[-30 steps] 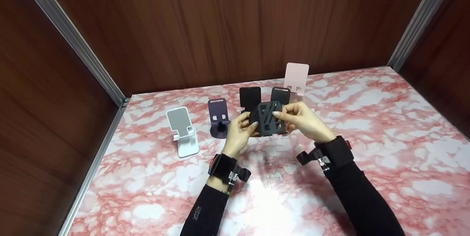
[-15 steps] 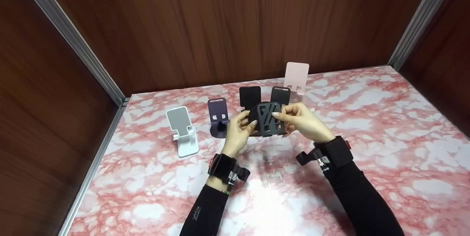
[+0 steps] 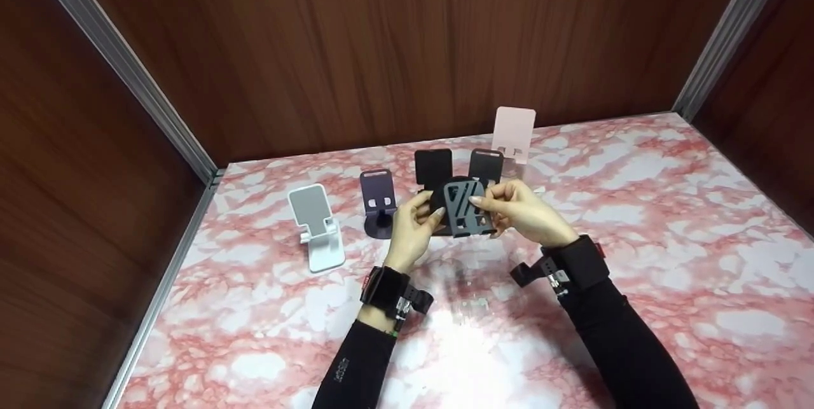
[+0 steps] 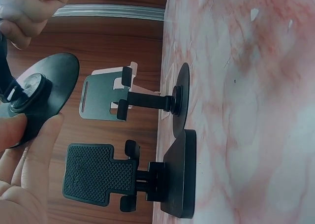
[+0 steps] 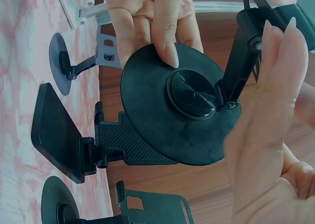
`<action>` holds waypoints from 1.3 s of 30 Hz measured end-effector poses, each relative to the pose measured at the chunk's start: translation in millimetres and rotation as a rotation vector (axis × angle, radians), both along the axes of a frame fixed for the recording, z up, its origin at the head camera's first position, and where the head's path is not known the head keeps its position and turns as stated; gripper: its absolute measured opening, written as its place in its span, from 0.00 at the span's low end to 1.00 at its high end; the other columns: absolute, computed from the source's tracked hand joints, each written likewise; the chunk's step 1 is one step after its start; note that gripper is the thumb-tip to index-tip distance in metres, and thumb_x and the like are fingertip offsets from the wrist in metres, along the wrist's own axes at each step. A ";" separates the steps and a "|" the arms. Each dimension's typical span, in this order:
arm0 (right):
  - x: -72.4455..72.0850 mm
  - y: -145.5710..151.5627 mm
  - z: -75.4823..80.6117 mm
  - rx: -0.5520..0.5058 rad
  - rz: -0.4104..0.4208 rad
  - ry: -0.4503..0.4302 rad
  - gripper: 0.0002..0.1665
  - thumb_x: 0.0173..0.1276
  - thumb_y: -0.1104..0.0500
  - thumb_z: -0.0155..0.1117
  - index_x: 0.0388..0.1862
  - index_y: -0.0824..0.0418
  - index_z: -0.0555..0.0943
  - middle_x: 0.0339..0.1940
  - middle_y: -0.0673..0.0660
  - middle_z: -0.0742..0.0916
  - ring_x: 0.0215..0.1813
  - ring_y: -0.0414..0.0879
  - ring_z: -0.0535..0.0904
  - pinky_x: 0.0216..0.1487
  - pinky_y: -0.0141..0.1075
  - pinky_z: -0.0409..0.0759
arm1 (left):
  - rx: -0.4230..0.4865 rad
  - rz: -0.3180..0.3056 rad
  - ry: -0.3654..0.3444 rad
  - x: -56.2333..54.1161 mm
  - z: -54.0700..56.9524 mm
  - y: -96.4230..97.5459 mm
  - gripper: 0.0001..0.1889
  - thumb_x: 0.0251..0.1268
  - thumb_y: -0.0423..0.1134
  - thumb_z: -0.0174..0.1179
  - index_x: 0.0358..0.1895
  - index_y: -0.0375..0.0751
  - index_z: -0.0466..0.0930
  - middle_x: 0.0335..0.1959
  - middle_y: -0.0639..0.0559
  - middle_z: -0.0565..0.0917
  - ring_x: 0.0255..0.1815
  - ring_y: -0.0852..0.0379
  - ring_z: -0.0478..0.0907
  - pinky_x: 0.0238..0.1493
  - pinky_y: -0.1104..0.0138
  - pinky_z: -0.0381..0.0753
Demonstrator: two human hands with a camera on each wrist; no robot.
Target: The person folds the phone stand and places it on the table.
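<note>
Held stand: a black phone stand is lifted just above the marble table, at the middle of the scene, in front of a row of other stands.
Left hand: the left hand pinches the stand's round base by its rim, thumb on the underside, fingers curled; this steadies the base.
Right hand: the right hand grips the slotted back plate with fingertips along its edge, thumb behind; the plate faces the wearer, likely so its hinge can be worked.
Hinge: in the right wrist view a short black arm joins the base's centre hub to the plate; how far it is folded is hard to tell.
Row behind: a white stand at far left, a purple stand beside it, then a square-based black stand and a round-based black stand, with a pink stand farthest back. All are upright, plates tilted toward the wearer, as if on display.
Spacing: the two black stands sit just behind the held one, not touching it.
Surroundings: wood-panel walls enclose the table on three sides.
Wrists: each wears a black strap with a small camera.
</note>
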State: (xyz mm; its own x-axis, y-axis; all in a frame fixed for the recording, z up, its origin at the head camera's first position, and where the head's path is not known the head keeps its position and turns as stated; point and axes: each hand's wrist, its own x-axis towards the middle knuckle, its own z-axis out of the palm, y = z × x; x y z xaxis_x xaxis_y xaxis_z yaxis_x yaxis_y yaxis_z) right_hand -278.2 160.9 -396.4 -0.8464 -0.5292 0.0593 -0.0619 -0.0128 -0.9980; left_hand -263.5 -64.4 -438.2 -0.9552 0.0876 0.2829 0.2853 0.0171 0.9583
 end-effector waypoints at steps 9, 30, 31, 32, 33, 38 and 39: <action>-0.6 -0.3 -1.0 -0.007 0.028 -0.030 0.24 0.86 0.67 0.55 0.25 0.54 0.81 0.22 0.44 0.80 0.22 0.32 0.71 0.27 0.26 0.83 | -0.010 0.009 0.035 0.1 0.2 -0.5 0.12 0.76 0.16 0.60 0.58 0.16 0.81 0.51 0.23 0.89 0.46 0.39 0.92 0.53 0.45 0.94; -3.1 -0.5 -3.8 0.009 0.026 -0.135 0.26 0.87 0.67 0.52 0.26 0.53 0.82 0.18 0.42 0.77 0.21 0.32 0.71 0.28 0.25 0.82 | -0.041 0.033 0.068 -0.1 -1.1 -0.9 0.12 0.74 0.16 0.60 0.57 0.17 0.83 0.50 0.23 0.90 0.48 0.30 0.92 0.50 0.52 0.95; -3.2 -0.7 -4.0 0.009 0.029 -0.139 0.25 0.87 0.67 0.53 0.26 0.53 0.82 0.19 0.43 0.77 0.22 0.32 0.71 0.29 0.26 0.83 | -0.041 0.032 0.075 -0.3 -1.5 -0.9 0.13 0.74 0.16 0.60 0.57 0.17 0.82 0.50 0.23 0.89 0.49 0.30 0.92 0.50 0.50 0.95; -3.3 -0.9 -4.2 0.009 0.030 -0.141 0.25 0.87 0.67 0.53 0.26 0.53 0.82 0.19 0.43 0.78 0.22 0.32 0.71 0.29 0.26 0.83 | -0.041 0.032 0.082 -0.7 -2.0 -0.9 0.13 0.74 0.16 0.60 0.57 0.17 0.82 0.50 0.23 0.89 0.49 0.29 0.91 0.51 0.48 0.95; -3.4 -1.1 -4.7 0.009 0.031 -0.145 0.25 0.87 0.66 0.53 0.26 0.53 0.82 0.20 0.43 0.79 0.22 0.32 0.71 0.29 0.26 0.83 | -0.041 0.032 0.089 -0.9 -2.3 -1.0 0.12 0.74 0.15 0.60 0.57 0.17 0.82 0.50 0.23 0.89 0.49 0.29 0.91 0.51 0.48 0.95; -3.2 -1.7 -4.8 0.015 0.032 -0.156 0.24 0.87 0.66 0.53 0.26 0.53 0.82 0.21 0.44 0.81 0.22 0.32 0.72 0.29 0.26 0.85 | -0.045 0.028 0.104 -0.9 -3.6 -1.0 0.12 0.74 0.16 0.60 0.57 0.16 0.82 0.50 0.23 0.89 0.50 0.28 0.91 0.50 0.52 0.95; -3.1 -1.8 -4.6 0.015 0.030 -0.158 0.24 0.87 0.66 0.53 0.26 0.53 0.82 0.21 0.44 0.81 0.22 0.32 0.72 0.29 0.26 0.85 | -0.047 0.028 0.102 -0.6 -3.6 -1.0 0.12 0.74 0.16 0.60 0.57 0.17 0.82 0.50 0.23 0.89 0.50 0.28 0.91 0.49 0.53 0.95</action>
State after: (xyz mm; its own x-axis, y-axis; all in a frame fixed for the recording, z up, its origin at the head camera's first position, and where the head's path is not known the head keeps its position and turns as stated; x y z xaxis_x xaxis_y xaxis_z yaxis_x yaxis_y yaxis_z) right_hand -281.3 159.2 -400.9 -0.8285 -0.5540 -0.0815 0.0959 0.0031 -0.9954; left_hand -264.1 -65.4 -441.8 -0.9237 0.0765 0.3753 0.3805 0.0703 0.9221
